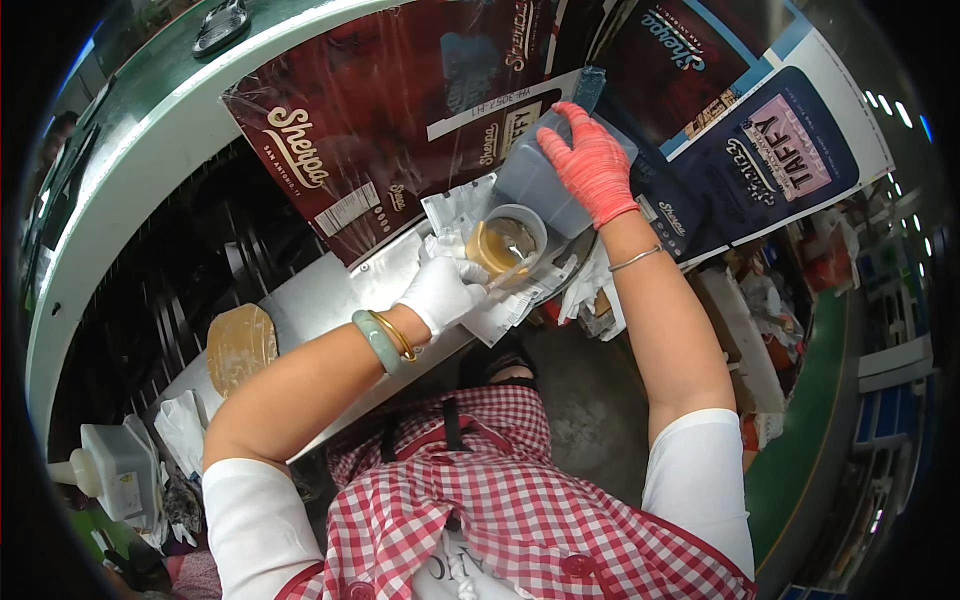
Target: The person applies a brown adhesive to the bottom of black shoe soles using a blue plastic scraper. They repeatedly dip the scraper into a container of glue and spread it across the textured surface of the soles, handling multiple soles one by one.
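My left hand (445, 297), in a white glove, is closed at the near side of a clear plastic cup (536, 222). Its fingers appear to pinch a thin pale stick (507, 276) that reaches to the cup; its far end is hard to make out. A yellowish-brown band (486, 250) shows on the cup's left side. Beyond the cup stands a translucent grey plastic tub (530, 180). My right hand (590, 165), in a coral-pink glove, lies over the tub's top right part with fingers stretched and thumb apart.
Crumpled white printed paper (495, 318) lies under the cup on a metal ledge (320, 297). Large dark-red printed sheets (370, 130) and a blue one (770, 160) stand behind. A tan block (241, 348) sits left; a plastic bottle (120, 470) is lower left. Green surface (825, 420) runs right.
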Available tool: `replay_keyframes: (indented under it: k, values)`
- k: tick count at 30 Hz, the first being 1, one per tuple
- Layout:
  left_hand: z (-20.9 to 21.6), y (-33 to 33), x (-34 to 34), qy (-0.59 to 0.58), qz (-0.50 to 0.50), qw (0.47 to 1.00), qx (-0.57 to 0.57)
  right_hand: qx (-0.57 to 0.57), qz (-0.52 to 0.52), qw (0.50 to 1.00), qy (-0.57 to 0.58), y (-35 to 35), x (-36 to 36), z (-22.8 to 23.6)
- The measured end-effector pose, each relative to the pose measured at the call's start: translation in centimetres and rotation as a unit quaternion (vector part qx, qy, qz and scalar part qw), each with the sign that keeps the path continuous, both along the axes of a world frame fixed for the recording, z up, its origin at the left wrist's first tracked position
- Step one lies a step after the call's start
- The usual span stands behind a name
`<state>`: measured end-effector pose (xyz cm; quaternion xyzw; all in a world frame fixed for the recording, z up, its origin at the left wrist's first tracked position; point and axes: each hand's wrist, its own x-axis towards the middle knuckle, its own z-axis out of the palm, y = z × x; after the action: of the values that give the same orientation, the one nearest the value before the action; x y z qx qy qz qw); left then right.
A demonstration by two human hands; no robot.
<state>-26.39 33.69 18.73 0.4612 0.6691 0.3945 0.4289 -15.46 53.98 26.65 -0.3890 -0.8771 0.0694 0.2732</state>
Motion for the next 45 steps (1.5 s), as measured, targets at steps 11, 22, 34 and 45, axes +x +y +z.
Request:
replay_keyframes:
  k: [11, 22, 34, 45]
  values:
    - [-4.0, -1.2, 3.7, -0.514, 0.201, 0.832, 0.067, 0.02, 0.006, 1.0, 0.002, 0.6, 0.1, -0.4]
    - [0.7, -1.4, -0.4, 0.008, 0.005, 0.999, -0.045, 0.015, 0.009, 1.0, 0.007, 0.4, 0.1, -0.4]
    - [3.1, 1.9, -1.2, 0.286, -0.153, 0.946, 0.004, -0.013, -0.007, 1.0, 0.005, 0.5, 0.0, -0.6]
    - [-1.4, 1.6, -0.8, 0.093, -0.072, 0.992, 0.044, -0.024, 0.009, 0.999, 0.021, 0.6, -0.1, -0.7]
